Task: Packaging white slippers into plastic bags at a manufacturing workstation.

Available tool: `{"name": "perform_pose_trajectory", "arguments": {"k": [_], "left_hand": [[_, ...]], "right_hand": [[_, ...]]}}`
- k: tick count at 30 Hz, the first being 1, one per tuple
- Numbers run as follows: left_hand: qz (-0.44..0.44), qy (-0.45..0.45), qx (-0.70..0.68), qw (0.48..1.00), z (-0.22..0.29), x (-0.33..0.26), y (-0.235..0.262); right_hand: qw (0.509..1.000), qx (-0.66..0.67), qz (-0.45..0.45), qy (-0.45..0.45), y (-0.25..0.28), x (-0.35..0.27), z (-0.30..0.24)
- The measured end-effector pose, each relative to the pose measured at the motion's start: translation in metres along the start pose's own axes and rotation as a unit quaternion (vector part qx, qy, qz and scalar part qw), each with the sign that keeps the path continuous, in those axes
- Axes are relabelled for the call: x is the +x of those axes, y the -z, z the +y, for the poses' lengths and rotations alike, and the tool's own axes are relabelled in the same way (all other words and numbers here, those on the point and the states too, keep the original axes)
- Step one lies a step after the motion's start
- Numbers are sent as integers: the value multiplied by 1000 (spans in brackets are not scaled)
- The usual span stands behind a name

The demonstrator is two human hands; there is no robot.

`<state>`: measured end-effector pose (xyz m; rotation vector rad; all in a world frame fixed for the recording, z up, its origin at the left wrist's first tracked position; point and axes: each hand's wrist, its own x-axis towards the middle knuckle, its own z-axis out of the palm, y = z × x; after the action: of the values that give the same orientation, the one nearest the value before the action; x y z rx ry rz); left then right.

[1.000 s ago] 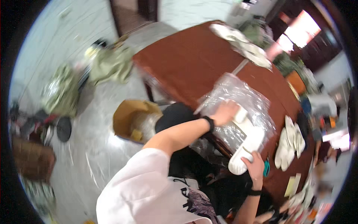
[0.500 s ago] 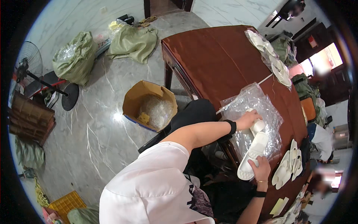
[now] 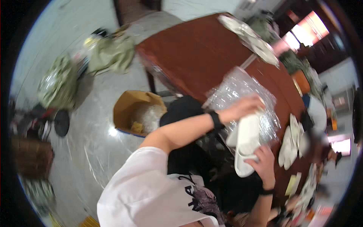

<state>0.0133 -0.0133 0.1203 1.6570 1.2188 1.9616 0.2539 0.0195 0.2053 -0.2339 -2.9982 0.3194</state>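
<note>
Several white slippers point(image 3: 248, 134); dark lettering point(image 3: 188, 190) on shirt point(image 3: 132, 185)

Plastic bags point(image 3: 242, 84) on table point(image 3: 189, 56), carton point(image 3: 122, 111) at left, sack point(image 3: 113, 56) beyond

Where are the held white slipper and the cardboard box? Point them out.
Held white slipper point(image 3: 248, 135), head view: the flat middle of its length.
Cardboard box point(image 3: 125, 109), head view: its brown wall.

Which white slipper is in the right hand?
The white slipper overlapping another; the right hand grips its near end. The other slippers lie along the right and far sides of the table.
</note>
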Motion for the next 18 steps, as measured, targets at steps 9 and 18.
{"name": "perform_pose_trajectory", "arguments": {"k": [9, 18], "left_hand": [[140, 67, 121, 980, 19, 9, 21], [-3, 66, 116, 991, 46, -11, -10]], "right_hand": [[996, 84, -15, 5, -9, -34, -15], [978, 48, 190, -67, -29, -31, -24]]}}
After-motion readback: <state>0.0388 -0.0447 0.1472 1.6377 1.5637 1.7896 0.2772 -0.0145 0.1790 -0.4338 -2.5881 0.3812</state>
